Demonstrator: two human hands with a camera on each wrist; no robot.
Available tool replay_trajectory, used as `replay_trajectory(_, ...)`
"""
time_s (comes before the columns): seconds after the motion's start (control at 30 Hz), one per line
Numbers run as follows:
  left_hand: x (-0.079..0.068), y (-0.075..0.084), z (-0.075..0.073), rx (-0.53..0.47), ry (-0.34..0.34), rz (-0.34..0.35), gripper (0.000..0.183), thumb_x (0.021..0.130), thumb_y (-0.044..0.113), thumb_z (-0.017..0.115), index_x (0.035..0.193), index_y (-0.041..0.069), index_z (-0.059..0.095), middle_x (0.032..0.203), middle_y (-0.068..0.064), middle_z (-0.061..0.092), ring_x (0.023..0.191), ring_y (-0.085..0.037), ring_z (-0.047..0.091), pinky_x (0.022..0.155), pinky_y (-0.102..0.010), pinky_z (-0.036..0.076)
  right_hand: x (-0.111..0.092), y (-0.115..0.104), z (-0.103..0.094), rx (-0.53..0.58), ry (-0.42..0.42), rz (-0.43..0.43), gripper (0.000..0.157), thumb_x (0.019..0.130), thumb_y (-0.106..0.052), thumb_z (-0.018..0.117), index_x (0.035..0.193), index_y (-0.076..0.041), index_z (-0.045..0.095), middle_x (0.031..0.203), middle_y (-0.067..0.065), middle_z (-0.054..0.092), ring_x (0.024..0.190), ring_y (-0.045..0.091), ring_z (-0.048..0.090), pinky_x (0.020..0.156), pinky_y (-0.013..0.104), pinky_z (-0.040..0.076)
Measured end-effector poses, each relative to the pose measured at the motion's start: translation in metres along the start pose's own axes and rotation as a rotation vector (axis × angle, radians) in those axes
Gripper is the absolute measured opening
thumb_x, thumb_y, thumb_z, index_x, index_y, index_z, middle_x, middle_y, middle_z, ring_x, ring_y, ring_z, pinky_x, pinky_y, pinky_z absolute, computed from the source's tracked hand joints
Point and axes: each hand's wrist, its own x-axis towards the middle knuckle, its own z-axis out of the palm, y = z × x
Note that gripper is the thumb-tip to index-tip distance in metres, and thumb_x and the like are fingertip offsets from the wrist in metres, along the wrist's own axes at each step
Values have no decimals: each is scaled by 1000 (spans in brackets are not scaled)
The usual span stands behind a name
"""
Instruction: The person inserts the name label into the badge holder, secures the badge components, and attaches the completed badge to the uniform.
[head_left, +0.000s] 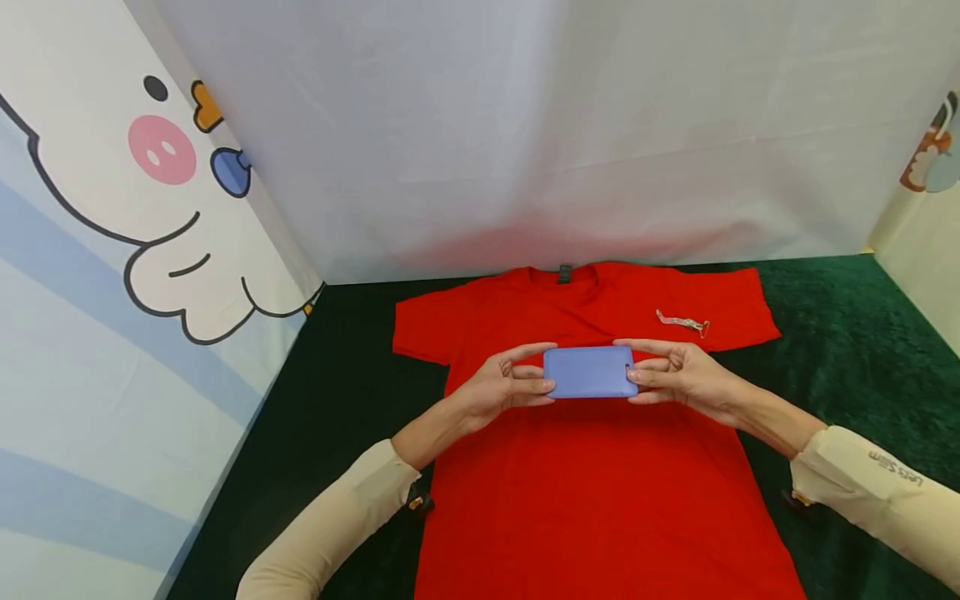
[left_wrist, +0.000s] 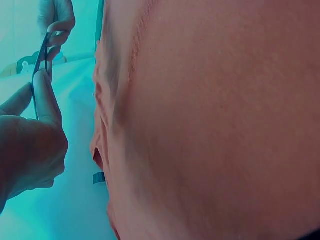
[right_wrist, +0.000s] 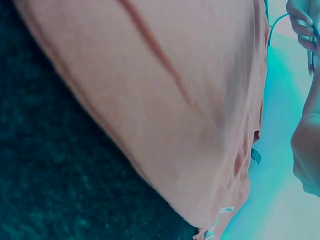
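Both hands hold a flat, lilac-blue rectangular case (head_left: 588, 372) level above a red T-shirt (head_left: 600, 492). My left hand (head_left: 487, 390) pinches its left end between thumb and fingers, and my right hand (head_left: 686, 379) grips the opposite end the same way. A small dark notch shows by the right thumb. Edge-on in the left wrist view, the case (left_wrist: 37, 75) looks thin, with the left hand (left_wrist: 32, 145) near and the right hand (left_wrist: 57, 22) beyond. At the right wrist view's edge, the right hand (right_wrist: 307, 150) is partly cut off.
The T-shirt lies spread on a dark green cloth (head_left: 847, 333), collar at the back. A small silvery strip with a clip-like end (head_left: 682, 322) rests near its right sleeve. A white curtain (head_left: 450, 125) stands behind, and a cartoon-printed panel (head_left: 75, 375) borders the left side.
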Motion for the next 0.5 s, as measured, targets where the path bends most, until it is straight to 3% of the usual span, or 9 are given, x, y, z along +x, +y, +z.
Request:
replay_trajectory(0.27,-1,-1,-1,22,69,-15,59,98,-4,61,153,13,46,83,7,69,84,-11,69,92,-33,61,-3,-3,-9,-142,78,13,54,106,-10,53,155,4,36,119,-5,75,103,16,75,91,30,62)
replay_trajectory(0.5,-3,-1,-6,5,130,-31,58,98,-1,63,152,16,49,86,3,68,89,-14,68,91,-31,62,-12,-9,-40,-166,181,-31,34,107,-11,53,140,-15,60,112,-4,78,100,11,76,88,25,61)
